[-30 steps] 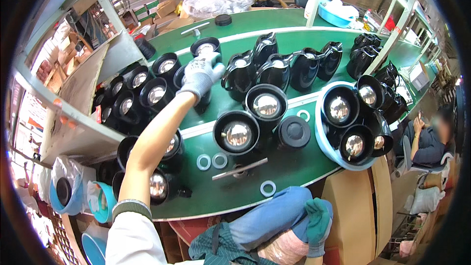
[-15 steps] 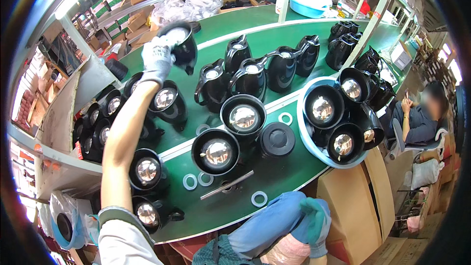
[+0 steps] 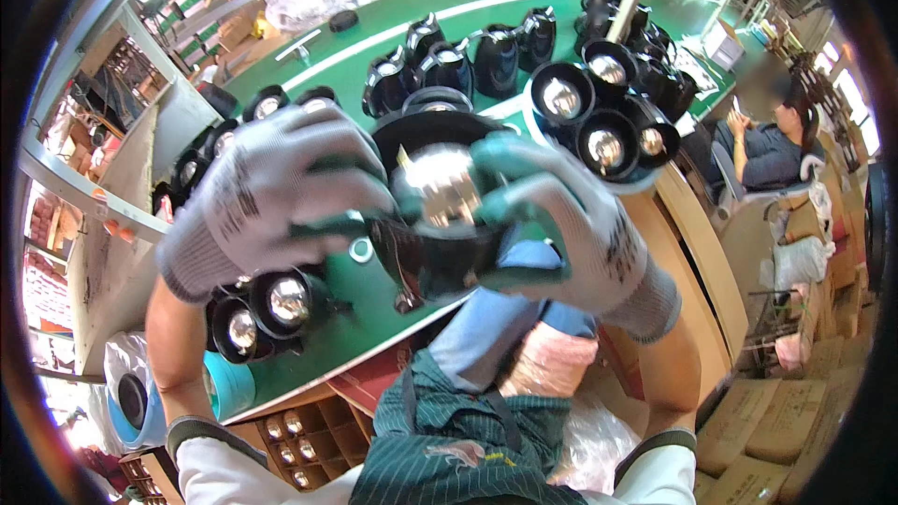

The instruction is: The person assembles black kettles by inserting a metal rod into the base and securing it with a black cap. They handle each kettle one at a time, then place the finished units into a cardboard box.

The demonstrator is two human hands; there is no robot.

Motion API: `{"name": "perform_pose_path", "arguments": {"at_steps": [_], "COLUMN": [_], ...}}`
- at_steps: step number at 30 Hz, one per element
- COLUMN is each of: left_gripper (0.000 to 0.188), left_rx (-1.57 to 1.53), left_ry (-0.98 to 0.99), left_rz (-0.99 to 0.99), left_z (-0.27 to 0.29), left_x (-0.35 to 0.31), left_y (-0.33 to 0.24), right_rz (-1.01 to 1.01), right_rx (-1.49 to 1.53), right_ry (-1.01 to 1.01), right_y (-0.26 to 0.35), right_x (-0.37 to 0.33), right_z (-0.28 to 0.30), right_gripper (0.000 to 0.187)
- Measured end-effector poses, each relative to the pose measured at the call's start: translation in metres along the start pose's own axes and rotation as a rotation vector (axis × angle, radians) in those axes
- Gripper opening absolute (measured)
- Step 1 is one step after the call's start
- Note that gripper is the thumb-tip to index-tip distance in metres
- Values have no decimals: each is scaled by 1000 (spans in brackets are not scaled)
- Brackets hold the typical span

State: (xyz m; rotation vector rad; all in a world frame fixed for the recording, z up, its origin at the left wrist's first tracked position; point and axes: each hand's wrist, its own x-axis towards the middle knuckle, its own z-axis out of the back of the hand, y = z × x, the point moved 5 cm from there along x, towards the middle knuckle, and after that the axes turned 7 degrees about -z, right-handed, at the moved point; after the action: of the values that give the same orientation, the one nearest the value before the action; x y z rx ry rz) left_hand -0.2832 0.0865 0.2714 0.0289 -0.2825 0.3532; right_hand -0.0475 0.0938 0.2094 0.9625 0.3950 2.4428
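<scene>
Close in front of me, between both hands, is a black vacuum jug (image 3: 435, 262) with its wide open end toward me. A shiny silver liner (image 3: 440, 189) shows inside it. My left hand (image 3: 290, 187), in a grey-and-green work glove, grips the jug's left side. My right hand (image 3: 585, 234), gloved alike, is closed around the right side, with fingers over the rim by the liner. Motion blurs the fingertips a little. More black jugs with silver liners (image 3: 288, 301) lie below my left hand on the green worktable (image 3: 374, 323).
Finished-looking black jugs (image 3: 496, 61) stand upright at the back. At the right, a pale blue basin (image 3: 641, 187) holds several open jugs beside a tall cardboard box (image 3: 702, 262). A divided carton (image 3: 327, 430) with silver liners sits below the table. A co-worker (image 3: 767, 145) sits far right.
My left hand has brought a jug from the far left back toward me. My right hand has risen from my lap and taken hold of it too. The view has shifted.
</scene>
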Motion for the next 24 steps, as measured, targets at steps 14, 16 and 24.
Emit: {"name": "perform_pose_path", "arguments": {"at_steps": [14, 16, 24], "left_gripper": [73, 66, 55], "left_rx": [-1178, -1181, -1241], "left_ry": [-588, -545, -51], "left_rz": [808, 815, 801], "left_z": [-365, -385, -435], "left_x": [-110, -118, -167], "left_y": [-87, -75, -78], "right_rz": [-963, -777, -770], "right_rx": [492, 383, 535], "right_ry": [-450, -409, -104], "right_y": [18, 17, -138], "right_x": [-203, -179, -107], "right_z": [-47, -59, -111], "right_gripper": [64, 55, 49]}}
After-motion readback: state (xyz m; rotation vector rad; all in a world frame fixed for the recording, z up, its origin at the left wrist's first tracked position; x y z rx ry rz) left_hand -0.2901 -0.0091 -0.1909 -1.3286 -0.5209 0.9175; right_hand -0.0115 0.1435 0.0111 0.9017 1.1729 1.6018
